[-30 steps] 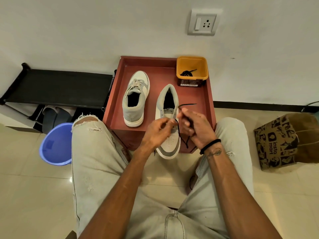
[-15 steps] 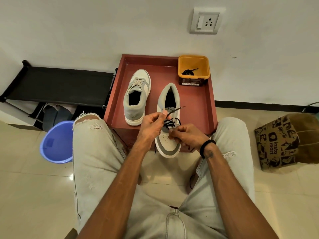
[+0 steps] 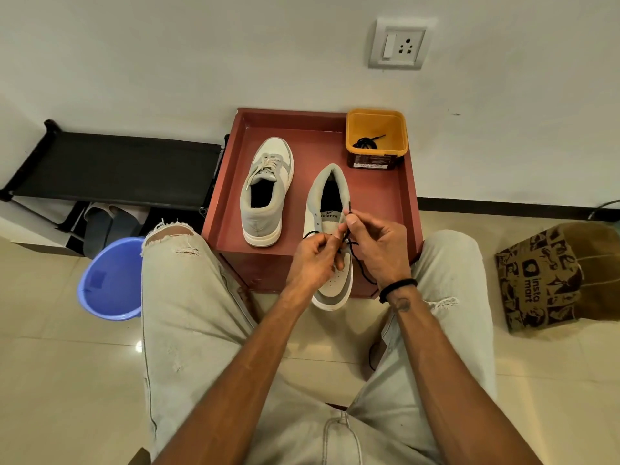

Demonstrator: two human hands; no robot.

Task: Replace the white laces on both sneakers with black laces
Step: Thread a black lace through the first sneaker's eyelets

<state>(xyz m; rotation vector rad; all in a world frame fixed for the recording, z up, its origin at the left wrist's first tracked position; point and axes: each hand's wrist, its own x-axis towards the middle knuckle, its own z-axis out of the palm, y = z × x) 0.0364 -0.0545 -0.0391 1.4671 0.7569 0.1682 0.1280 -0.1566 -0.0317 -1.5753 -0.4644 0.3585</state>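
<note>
White wall with socket, glossy beige tiled floor.

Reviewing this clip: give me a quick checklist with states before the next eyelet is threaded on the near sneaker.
1. Right hand pinches the black lace tip: ok.
2. Left hand holds the lace's other strand: ok.
3. Near sneaker sits on the red tray, toe overhanging the edge: ok.
4. Upper eyelets free of lace: ok.
5. Lower crossings even: cannot tell, hands cover them.
6. Far sneaker relaced: not ok, white laces remain; spare lace waits in the yellow tub.
</note>
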